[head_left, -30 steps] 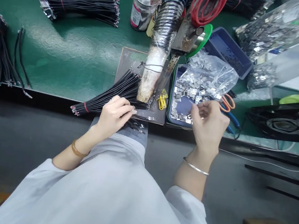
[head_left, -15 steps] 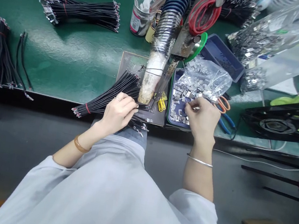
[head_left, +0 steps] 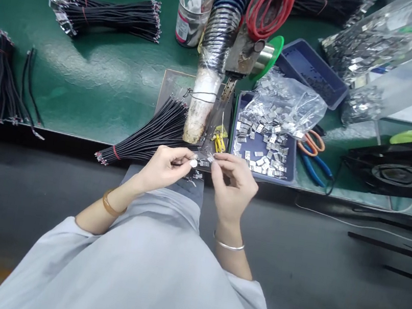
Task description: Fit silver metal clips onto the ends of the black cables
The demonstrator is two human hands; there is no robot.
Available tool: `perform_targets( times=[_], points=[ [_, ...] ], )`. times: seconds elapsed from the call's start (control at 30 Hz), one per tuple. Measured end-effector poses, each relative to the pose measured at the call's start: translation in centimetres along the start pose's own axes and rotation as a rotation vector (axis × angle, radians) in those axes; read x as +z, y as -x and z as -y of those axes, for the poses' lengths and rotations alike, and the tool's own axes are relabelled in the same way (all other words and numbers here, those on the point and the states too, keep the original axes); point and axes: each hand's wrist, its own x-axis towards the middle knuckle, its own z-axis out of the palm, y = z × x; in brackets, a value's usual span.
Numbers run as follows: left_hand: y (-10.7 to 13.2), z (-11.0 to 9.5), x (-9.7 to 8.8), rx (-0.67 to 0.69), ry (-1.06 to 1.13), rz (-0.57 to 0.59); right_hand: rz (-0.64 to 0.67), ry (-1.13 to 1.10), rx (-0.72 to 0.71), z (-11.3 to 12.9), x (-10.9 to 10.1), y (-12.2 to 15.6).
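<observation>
My left hand (head_left: pixel 167 166) is closed in a pinch on what looks like the end of a black cable, mostly covered by the fingers. It is just right of a tied bundle of black cables (head_left: pixel 143 132) lying at the table edge. Facing it, my right hand (head_left: pixel 235 185) pinches a small metal USB connector (head_left: pixel 210 159) between thumb and forefinger. The fingertips of both hands are close together, in front of a soldering iron (head_left: pixel 225 98) and a white-wrapped hose nozzle (head_left: pixel 200 104). A blue tray (head_left: pixel 293 162) of loose metal connectors lies right of my right hand.
Pliers (head_left: pixel 313 160) with orange and blue handles lie beside the tray. More cable bundles (head_left: pixel 110 16) rest on the green table (head_left: pixel 86 74). A tub (head_left: pixel 189 20) stands at the back. Plastic bags of metal parts (head_left: pixel 378 61) and a black fan (head_left: pixel 400 171) are at right.
My right hand has moved left from the connector tray to my left hand, bringing a connector with it. My left hand has shifted slightly down and right, away from the bundle.
</observation>
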Motion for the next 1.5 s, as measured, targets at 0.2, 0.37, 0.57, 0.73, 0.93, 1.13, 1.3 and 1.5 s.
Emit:
perform_targets(
  times=[0.2,0.37,0.57,0.73,0.93,1.13,1.3,1.5],
  points=[
    [0.0,-0.6,0.2,-0.092,0.078,-0.031,0.176,-0.181,0.151,-0.9,0.9,0.0],
    [0.2,-0.5,0.3,-0.106,0.050,-0.024,0.171,-0.188,0.148,-0.8,0.7,0.2],
    [0.3,-0.5,0.2,-0.056,0.009,-0.001,0.169,-0.180,0.104,-0.4,0.6,0.3],
    [0.4,-0.2,-0.1,0.094,-0.144,0.032,0.162,-0.081,0.005,-0.2,0.4,0.5],
    [0.7,0.7,-0.2,0.408,-0.398,0.015,0.133,0.024,-0.079,0.0,0.1,0.8],
    [0.9,0.7,0.1,0.428,-0.334,-0.037,0.087,0.008,-0.042,0.2,0.7,1.3],
    [0.9,0.2,-0.1,-0.061,0.067,0.052,-0.015,0.078,-0.103,0.1,1.4,1.4],
    [0.3,-0.5,0.1,-0.247,0.318,0.015,-0.108,0.161,-0.322,0.2,0.6,1.1]
  ],
)
